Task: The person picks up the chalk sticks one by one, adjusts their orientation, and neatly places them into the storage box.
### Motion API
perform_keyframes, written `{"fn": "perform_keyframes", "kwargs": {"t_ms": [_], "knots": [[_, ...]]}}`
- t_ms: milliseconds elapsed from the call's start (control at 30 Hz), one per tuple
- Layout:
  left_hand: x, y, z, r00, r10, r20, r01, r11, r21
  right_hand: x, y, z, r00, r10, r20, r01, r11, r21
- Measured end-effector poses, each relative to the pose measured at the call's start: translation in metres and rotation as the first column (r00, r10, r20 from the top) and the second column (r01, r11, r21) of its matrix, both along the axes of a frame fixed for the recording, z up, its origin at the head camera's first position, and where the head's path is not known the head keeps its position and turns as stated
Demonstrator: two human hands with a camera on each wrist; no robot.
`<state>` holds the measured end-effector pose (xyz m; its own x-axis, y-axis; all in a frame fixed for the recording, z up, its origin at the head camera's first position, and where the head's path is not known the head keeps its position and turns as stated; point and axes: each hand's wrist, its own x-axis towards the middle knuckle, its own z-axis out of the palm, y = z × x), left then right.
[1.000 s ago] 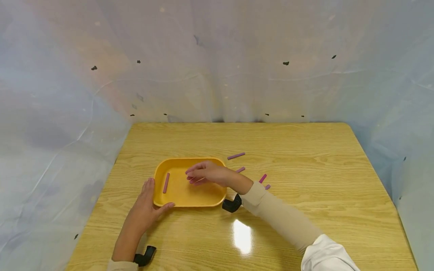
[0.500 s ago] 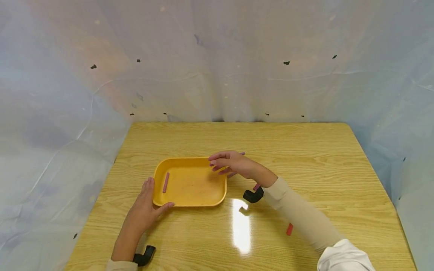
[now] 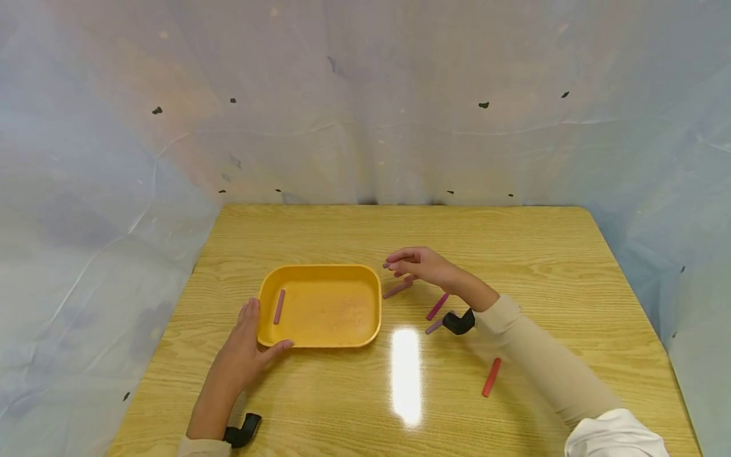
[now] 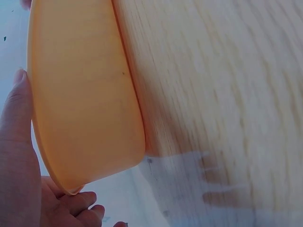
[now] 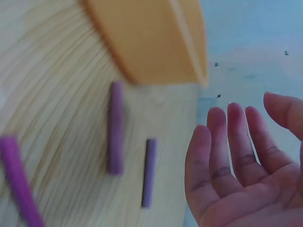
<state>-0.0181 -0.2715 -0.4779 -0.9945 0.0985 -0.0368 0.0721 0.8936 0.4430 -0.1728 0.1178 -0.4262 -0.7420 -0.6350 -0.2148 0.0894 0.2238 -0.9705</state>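
Note:
A yellow plastic tray [image 3: 325,317] sits on the table with one mauve stick [image 3: 278,307] lying in its left part. My left hand [image 3: 242,349] holds the tray's near left corner, fingers along the end wall and thumb at the front rim. In the left wrist view, the thumb [image 4: 16,106] lies along the rim. My right hand [image 3: 425,266] is just right of the tray, fingers spread apart and holding nothing. Under its fingertips the end of a purple stick [image 3: 386,266] shows; the right wrist view gives this purple stick [image 5: 149,172] whole, lying on the table.
Right of the tray lie another mauve stick [image 3: 398,290], a magenta stick [image 3: 437,306], a second purple stick [image 3: 434,327] partly behind the black wrist camera [image 3: 459,322], and a red stick [image 3: 491,377]. Plastic sheeting [image 3: 365,108] surrounds the wooden table [image 3: 514,247].
My right hand has come out from over the tray and moved right to the farthest purple stick. The sticks under that arm are now uncovered. My left hand stays at the tray.

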Motion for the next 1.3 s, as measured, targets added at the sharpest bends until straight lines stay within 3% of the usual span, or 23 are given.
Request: {"fn": "perform_keyframes", "kwargs": {"t_ms": [167, 367, 600, 900, 1033, 1300], "knots": [[0.000, 0.000, 0.002, 1.000, 0.001, 0.013, -0.001, 1.000, 0.005, 0.005, 0.004, 0.003, 0.983, 0.024, -0.180, 0.001, 0.990, 0.138], [0.000, 0.000, 0.003, 1.000, 0.000, 0.025, 0.000, 1.000, 0.007, 0.001, 0.004, -0.017, 0.912, 0.147, -0.384, -0.027, 0.954, 0.299], [-0.001, 0.000, 0.003, 1.000, -0.002, 0.015, 0.002, 1.000, -0.008, -0.004, 0.000, -0.031, 0.861, 0.260, -0.438, -0.077, 0.916, 0.393], [0.001, 0.001, 0.003, 1.000, -0.001, -0.002, 0.001, 1.000, -0.004, -0.005, -0.003, -0.046, 0.764, 0.360, -0.535, -0.100, 0.886, 0.454], [0.002, 0.001, 0.002, 1.000, 0.003, 0.004, -0.003, 1.000, -0.008, -0.005, -0.003, -0.048, 0.746, 0.378, -0.548, -0.083, 0.869, 0.488], [0.002, 0.001, 0.001, 1.000, -0.002, 0.013, 0.002, 1.000, -0.006, -0.002, -0.002, -0.049, 0.752, 0.390, -0.530, -0.065, 0.845, 0.530]]}}
